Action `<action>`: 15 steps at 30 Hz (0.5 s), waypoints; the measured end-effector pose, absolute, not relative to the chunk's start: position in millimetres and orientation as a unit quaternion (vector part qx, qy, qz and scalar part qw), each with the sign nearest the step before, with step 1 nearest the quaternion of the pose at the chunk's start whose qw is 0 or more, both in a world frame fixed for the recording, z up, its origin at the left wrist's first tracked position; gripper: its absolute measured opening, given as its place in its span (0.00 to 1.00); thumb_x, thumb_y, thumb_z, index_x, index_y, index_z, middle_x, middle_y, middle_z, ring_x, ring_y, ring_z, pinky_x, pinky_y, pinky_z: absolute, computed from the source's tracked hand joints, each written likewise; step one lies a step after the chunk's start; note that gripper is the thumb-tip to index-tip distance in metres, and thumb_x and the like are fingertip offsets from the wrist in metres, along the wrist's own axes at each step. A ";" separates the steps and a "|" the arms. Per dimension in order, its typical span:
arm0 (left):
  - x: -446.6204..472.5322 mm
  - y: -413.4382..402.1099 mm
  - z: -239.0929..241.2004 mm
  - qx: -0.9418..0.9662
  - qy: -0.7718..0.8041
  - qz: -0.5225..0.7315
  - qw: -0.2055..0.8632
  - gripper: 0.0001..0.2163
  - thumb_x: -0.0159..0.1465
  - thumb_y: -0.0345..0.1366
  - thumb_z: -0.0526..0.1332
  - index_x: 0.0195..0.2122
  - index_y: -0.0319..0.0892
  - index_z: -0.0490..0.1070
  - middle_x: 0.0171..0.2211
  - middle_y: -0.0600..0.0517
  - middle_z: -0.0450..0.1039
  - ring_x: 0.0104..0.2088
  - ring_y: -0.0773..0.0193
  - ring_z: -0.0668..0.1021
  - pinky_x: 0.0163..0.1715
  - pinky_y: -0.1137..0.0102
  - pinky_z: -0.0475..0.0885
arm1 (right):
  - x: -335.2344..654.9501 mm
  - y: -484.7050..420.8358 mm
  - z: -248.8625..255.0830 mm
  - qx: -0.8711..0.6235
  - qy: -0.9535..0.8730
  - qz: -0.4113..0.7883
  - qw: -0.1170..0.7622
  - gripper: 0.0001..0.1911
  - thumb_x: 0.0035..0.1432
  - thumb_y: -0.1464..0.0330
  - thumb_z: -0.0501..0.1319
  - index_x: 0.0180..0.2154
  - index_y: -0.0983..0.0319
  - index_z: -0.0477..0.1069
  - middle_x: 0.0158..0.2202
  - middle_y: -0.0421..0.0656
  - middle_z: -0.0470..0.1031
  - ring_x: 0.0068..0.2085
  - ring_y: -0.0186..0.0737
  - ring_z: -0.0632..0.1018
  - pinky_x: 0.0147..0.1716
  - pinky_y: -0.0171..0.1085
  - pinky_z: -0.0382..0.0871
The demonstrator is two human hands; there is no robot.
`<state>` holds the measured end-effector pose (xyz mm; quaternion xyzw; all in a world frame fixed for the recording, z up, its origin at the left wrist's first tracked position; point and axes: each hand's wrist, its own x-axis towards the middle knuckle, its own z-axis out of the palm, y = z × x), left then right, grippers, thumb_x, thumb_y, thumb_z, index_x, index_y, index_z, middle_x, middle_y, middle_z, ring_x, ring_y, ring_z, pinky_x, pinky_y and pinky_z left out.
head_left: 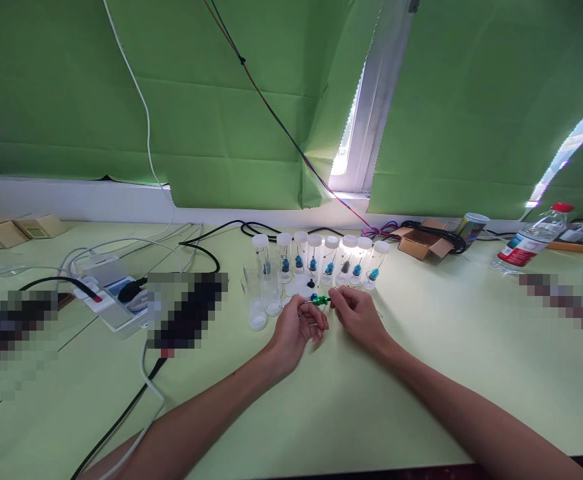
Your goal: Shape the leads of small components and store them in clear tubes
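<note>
My left hand (294, 330) pinches the left end of a thin metal wire, its other fingers loosely curled. A shiny small green piece (320, 301) sits on that wire between my two hands, with a dark blue bit at its left. At the right end, the thumb and fingertips of my right hand (354, 313) are closed on it. Just beyond my hands stand several clear tubes with white caps (329, 260), holding blue or grey pieces on wires. To the left, an open clear tube (257, 300) stands upright. A small black piece (311, 284) lies near white caps (296, 290).
On the left is a white power strip (121, 310) with cables and a blurred dark object (189, 313). An open cardboard box (424, 243), a tilted can (471, 230) and a plastic bottle (534, 240) are at the back right. Green sheets (251, 133) cover the window.
</note>
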<state>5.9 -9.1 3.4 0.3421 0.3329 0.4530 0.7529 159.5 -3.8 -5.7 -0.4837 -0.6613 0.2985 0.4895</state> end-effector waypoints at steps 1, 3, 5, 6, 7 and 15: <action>6.2 -9.1 3.9 0.340 0.334 0.453 0.754 0.19 0.59 0.37 0.50 0.14 0.36 0.68 0.18 0.47 0.68 0.17 0.67 0.68 0.16 0.73 0.60 | 159.2 -3.7 -5.2 -0.487 -0.661 0.293 0.489 0.24 0.64 0.53 0.54 0.21 0.62 0.63 0.16 0.35 0.57 0.20 0.30 0.59 0.21 0.33 0.52; 6.2 -8.9 5.0 0.332 0.333 0.454 0.757 0.19 0.59 0.37 0.50 0.13 0.36 0.68 0.18 0.47 0.68 0.16 0.68 0.68 0.15 0.73 0.59 | 158.4 -3.9 -4.1 -0.491 -0.662 0.284 0.490 0.25 0.64 0.53 0.53 0.21 0.63 0.64 0.15 0.35 0.56 0.20 0.30 0.59 0.21 0.33 0.52; 5.7 -8.8 5.8 0.317 0.333 0.457 0.761 0.19 0.58 0.36 0.50 0.13 0.36 0.68 0.18 0.47 0.67 0.16 0.68 0.67 0.15 0.73 0.59 | 157.8 -4.9 -3.0 -0.493 -0.660 0.287 0.488 0.24 0.64 0.53 0.53 0.23 0.63 0.66 0.15 0.35 0.56 0.19 0.30 0.59 0.20 0.33 0.52; 5.3 -8.8 6.0 0.309 0.334 0.459 0.763 0.19 0.58 0.36 0.50 0.13 0.36 0.67 0.18 0.47 0.67 0.17 0.68 0.68 0.16 0.73 0.60 | 157.6 -5.7 -2.4 -0.491 -0.659 0.294 0.487 0.23 0.64 0.53 0.53 0.25 0.63 0.67 0.15 0.34 0.56 0.19 0.30 0.59 0.20 0.33 0.51; 5.0 -8.9 6.1 0.303 0.335 0.461 0.764 0.18 0.58 0.35 0.50 0.13 0.36 0.67 0.18 0.47 0.68 0.17 0.68 0.68 0.16 0.73 0.60 | 157.5 -6.7 -1.8 -0.489 -0.657 0.304 0.486 0.21 0.64 0.53 0.53 0.28 0.63 0.68 0.15 0.34 0.56 0.19 0.30 0.58 0.20 0.33 0.51; 4.7 -7.8 5.6 0.304 0.330 0.462 0.765 0.18 0.58 0.36 0.50 0.13 0.36 0.67 0.18 0.47 0.67 0.17 0.68 0.68 0.16 0.73 0.60 | 157.5 -9.3 0.9 -0.456 -0.660 0.347 0.486 0.16 0.62 0.55 0.56 0.33 0.62 0.67 0.14 0.32 0.56 0.18 0.29 0.57 0.19 0.33 0.50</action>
